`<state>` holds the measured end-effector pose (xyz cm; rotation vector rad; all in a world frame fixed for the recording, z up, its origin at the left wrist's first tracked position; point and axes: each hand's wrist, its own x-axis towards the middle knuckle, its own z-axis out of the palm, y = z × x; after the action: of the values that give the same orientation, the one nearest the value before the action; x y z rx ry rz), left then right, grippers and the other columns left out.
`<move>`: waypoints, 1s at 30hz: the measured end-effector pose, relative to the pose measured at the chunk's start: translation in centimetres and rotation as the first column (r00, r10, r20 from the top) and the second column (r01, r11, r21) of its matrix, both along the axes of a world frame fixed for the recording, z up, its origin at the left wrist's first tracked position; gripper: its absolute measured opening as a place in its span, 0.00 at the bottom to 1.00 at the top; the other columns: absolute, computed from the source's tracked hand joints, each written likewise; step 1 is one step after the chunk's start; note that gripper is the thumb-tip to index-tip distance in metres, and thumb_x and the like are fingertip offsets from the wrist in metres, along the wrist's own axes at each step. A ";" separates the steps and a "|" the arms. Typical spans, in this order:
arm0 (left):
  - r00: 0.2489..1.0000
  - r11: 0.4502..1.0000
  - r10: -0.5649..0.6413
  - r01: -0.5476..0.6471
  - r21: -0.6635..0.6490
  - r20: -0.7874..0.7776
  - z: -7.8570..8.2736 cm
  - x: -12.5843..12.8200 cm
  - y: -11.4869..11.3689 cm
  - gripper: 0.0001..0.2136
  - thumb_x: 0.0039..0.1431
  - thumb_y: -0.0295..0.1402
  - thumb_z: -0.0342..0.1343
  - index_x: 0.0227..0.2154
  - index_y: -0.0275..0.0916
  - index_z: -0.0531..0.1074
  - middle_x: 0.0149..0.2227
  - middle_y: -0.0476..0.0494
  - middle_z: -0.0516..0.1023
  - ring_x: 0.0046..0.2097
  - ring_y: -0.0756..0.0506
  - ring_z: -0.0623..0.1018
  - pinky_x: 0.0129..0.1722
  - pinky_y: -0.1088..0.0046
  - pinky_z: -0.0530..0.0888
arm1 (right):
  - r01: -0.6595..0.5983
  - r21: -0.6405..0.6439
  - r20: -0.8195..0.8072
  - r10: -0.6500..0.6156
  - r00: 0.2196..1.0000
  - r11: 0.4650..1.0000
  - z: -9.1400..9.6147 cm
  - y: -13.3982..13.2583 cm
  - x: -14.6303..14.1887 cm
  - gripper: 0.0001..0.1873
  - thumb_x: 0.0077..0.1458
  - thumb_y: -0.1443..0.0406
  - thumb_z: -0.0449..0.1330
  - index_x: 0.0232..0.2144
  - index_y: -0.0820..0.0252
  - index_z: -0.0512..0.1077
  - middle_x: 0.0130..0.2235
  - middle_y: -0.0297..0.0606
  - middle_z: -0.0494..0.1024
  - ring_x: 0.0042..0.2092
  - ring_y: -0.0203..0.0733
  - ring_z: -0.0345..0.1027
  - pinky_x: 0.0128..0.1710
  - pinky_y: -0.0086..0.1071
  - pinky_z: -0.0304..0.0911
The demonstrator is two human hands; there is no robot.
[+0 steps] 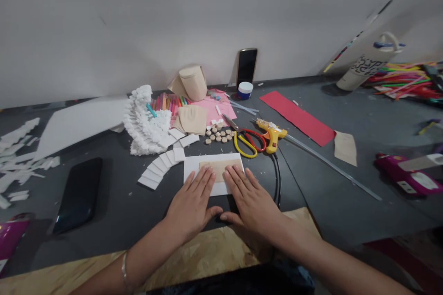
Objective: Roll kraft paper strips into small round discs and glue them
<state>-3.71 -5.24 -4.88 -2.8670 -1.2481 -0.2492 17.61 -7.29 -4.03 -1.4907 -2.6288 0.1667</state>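
While the left hand and the right hand are lying flat, gripping nothing, fingers nearly together and thumbs out, the tan strip is resting under their fingertips on the white board, behind the middle of the surface's front edge. Placing it is looking done; white tiles and wooden discs are lying loose, seemingly unused.

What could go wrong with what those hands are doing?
The beige piece might slide askew on the white board if the left hand and right hand press unevenly. The right hand could snag the nearby black cord, perhaps dragging the yellow glue gun. A careless sweep might also scatter the small round discs.
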 end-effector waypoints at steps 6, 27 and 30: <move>0.996 0.992 0.084 -0.082 0.092 -0.018 2.4 -1.8 -0.6 0.35 0.64 0.53 0.42 0.66 0.30 0.52 0.64 0.28 0.62 0.66 0.34 0.60 0.64 0.49 0.54 | 0.013 -0.014 -0.007 -0.013 1.000 1.000 0.2 -0.1 -0.1 0.52 0.56 0.38 0.47 0.66 0.76 0.52 0.68 0.57 0.49 0.69 0.58 0.40 0.67 0.53 0.42; 0.999 0.998 0.031 -0.032 -0.050 -0.016 0.2 0.6 0.5 0.39 0.63 0.56 0.39 0.65 0.27 0.52 0.67 0.27 0.54 0.69 0.37 0.54 0.65 0.56 0.57 | 0.023 0.058 0.045 -0.026 0.999 0.998 -0.3 -1.2 1.9 0.45 0.58 0.45 0.54 0.65 0.75 0.54 0.67 0.57 0.54 0.68 0.59 0.47 0.65 0.56 0.44; 0.999 0.999 0.044 -0.044 -0.032 -0.002 0.2 0.8 0.6 0.38 0.63 0.56 0.39 0.65 0.28 0.53 0.67 0.28 0.55 0.69 0.37 0.54 0.65 0.54 0.56 | 0.059 0.100 0.030 -0.062 0.998 0.993 -0.6 -2.0 3.9 0.41 0.59 0.49 0.55 0.64 0.74 0.56 0.65 0.57 0.59 0.66 0.59 0.51 0.65 0.56 0.45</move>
<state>-2.91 -4.63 -4.71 -2.8621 -1.3250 -0.2283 21.52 -9.34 -4.65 -1.5511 -2.5715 0.0067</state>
